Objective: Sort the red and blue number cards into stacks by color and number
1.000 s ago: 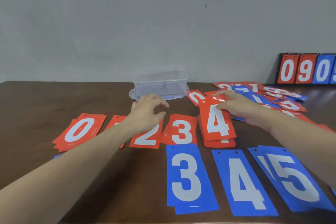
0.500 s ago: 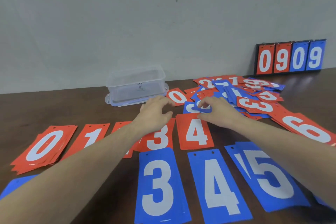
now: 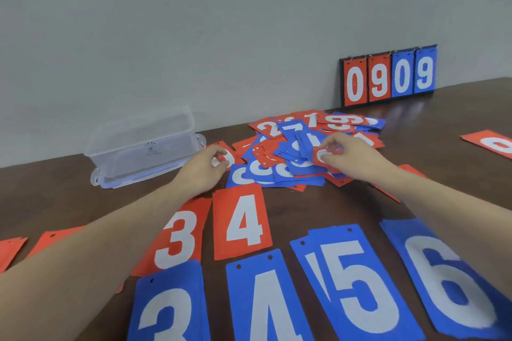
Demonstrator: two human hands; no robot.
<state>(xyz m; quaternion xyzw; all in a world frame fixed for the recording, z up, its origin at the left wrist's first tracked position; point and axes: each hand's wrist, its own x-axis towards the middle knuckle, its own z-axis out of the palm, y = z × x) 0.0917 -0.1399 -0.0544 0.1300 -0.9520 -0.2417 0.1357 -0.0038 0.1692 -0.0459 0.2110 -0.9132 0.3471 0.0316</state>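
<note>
Red card (image 3: 322, 157) at the near right edge of the mixed pile (image 3: 293, 155), pinched in the right hand (image 3: 346, 156). Left hand (image 3: 205, 167) just left of the pile, fingers curled on a red 0 card (image 3: 223, 159). Red stacks (image 3: 241, 223) near and to the left, so probably a pull back that way.

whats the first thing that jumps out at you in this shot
The jumbled heap of red and blue number cards at the table's middle, with the right hand pinching a red card at its top and the left hand on its left edge. Next, the upright 0909 scoreboard against the wall, and the big blue 3-4-5-6 row nearest the camera.
</note>
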